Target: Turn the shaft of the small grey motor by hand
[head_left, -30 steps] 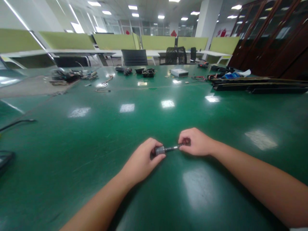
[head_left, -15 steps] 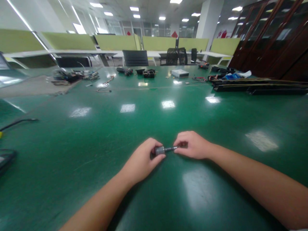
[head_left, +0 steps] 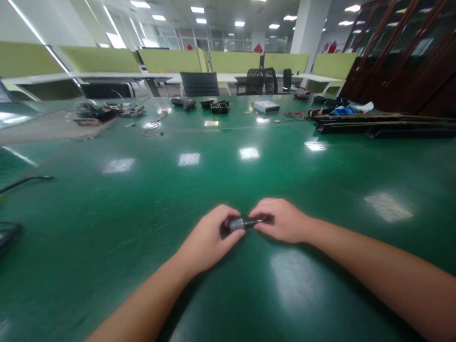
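Just above the green tabletop point(head_left: 199, 190), a small grey cylindrical piece with a thin dark shaft point(head_left: 236, 224) lies sideways between my hands. My left hand point(head_left: 217, 232) grips its thick grey body between thumb and fingers. From that body the narrow shaft points right, to where my right hand point(head_left: 280, 221) pinches it with thumb and forefinger. The thin tip shows a little inside the curl of my right fingers. What kind of piece it is, I cannot make out. Part of the grey body is hidden by my left fingers.
At the left edge lie a black cable point(head_left: 28, 180) and a dark device point(head_left: 9, 233). Along the far side are a cordless drill point(head_left: 184, 103), black parts point(head_left: 218, 107), a white box point(head_left: 265, 106) and long black rails point(head_left: 384, 126). Loose electronics point(head_left: 107, 111) sit far left.
My right hand has moved left along the shaft, closer to the grey body and my left hand. My left hand keeps its grip nearly in place.
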`<state>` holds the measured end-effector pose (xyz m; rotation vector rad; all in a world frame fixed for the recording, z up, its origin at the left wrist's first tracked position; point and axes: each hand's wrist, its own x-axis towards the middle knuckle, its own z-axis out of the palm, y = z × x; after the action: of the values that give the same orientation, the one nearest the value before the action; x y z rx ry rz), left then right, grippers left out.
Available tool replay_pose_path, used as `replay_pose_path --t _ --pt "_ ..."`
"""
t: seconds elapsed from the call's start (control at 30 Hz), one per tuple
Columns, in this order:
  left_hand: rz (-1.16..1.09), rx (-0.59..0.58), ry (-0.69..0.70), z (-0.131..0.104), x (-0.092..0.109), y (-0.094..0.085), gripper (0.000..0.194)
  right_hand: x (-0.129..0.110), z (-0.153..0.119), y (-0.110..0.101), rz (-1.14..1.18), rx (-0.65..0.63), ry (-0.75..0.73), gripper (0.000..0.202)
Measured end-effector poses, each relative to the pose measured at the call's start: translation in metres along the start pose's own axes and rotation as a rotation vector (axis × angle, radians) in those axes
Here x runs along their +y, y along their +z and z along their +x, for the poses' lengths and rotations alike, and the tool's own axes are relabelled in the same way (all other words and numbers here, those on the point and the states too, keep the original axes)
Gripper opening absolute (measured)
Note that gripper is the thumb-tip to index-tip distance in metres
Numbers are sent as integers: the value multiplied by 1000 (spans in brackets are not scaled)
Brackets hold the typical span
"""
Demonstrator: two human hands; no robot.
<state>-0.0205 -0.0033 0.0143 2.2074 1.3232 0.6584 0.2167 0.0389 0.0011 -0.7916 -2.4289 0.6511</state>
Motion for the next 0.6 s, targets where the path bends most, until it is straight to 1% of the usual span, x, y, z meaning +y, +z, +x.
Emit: replay_pose_path --t 0.13,0.4,0.6 --pt "6 -14 17 0 0 1 18 -4 -1 2 25 -25 -30 25" --pt "0 -7 17 1 -3 3 19 -6 0 4 -16 -12 -8 18" --pt "20 0 6 2 0 5 18 -8 1 5 -34 -20 -12 14"
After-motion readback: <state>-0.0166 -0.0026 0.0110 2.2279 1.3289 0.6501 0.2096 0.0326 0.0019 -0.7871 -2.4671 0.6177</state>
